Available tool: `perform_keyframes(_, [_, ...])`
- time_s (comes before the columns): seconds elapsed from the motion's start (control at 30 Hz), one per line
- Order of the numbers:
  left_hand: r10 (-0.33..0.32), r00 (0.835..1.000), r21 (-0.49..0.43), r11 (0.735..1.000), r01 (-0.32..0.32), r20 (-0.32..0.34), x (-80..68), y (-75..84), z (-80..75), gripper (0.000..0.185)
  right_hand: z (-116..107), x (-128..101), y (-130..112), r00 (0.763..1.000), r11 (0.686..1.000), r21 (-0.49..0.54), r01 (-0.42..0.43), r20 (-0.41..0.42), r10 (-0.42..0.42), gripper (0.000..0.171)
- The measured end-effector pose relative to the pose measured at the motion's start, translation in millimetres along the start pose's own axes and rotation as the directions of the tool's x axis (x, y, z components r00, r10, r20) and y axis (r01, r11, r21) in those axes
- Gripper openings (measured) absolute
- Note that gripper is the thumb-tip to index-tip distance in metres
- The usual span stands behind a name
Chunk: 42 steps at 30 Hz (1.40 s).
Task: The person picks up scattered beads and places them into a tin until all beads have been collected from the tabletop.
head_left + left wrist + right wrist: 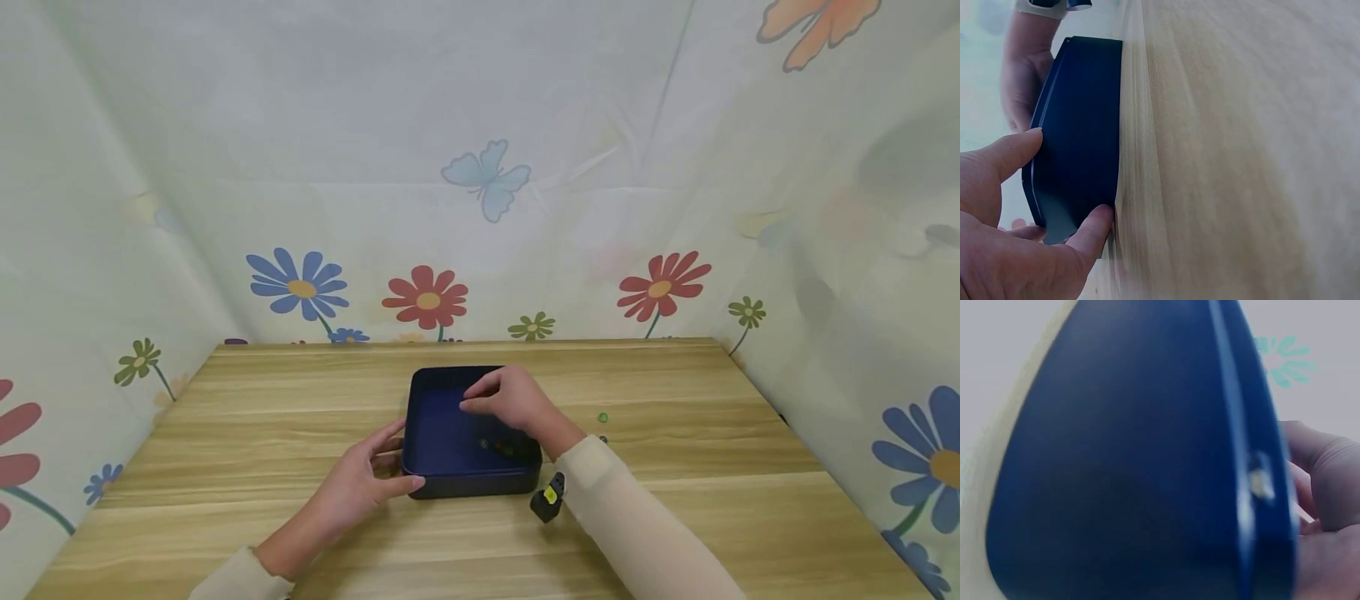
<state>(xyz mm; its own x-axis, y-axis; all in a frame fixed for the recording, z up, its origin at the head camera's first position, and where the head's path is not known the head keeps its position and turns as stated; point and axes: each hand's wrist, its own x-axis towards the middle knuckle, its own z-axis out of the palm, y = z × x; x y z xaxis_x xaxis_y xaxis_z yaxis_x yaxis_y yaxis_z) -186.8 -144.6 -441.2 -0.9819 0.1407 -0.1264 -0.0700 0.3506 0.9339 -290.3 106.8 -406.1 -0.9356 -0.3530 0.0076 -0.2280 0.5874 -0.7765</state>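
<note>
A dark blue square tray sits mid-table on the wooden table. My left hand grips its near-left corner; in the left wrist view the thumb presses the tray's wall and the forefinger lies at the rim. My right hand hovers over the tray's inside, fingertips drawn together and pointing left; whether they pinch anything is hidden. A few small dark beads lie in the tray's near-right part. The right wrist view shows only the blurred blue tray and fingers.
A small green bead and a darker one lie on the table right of the tray. A black wrist device hangs under my right sleeve. Flower-printed fabric walls in the table on three sides.
</note>
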Motion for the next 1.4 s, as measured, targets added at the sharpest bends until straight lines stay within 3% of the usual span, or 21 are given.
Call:
perform_keyframes(0.43, [0.010, 1.000, -0.016, 1.000, -0.010, -0.006, 0.4, -0.3, 0.2, 0.092, -31.1, -20.4, 17.6, 0.996, 0.986, 0.157, -0.048, -0.062, 0.058, 0.018])
perform_keyframes(0.63, [0.008, 1.000, -0.015, 1.000, -0.008, -0.004, -0.2, 0.1, -0.1, 0.092, -41.0, -28.8, 32.0, 0.990, 0.983, 0.182, -0.027, -0.134, 0.052, 0.029])
perform_keyframes(1.13, [0.004, 1.000, -0.017, 1.000, -0.004, -0.008, -1.2, 2.2, 0.4, 0.092, -59.2, -50.3, 67.3, 0.946, 0.939, 0.342, 0.046, -0.318, 0.070, 0.038])
perform_keyframes(1.4, [0.009, 1.000, -0.023, 1.000, -0.009, 0.001, -0.6, 0.8, -0.9, 0.093, -67.9, -65.0, 80.8, 0.927, 0.944, 0.328, 0.024, -0.362, 0.102, 0.042])
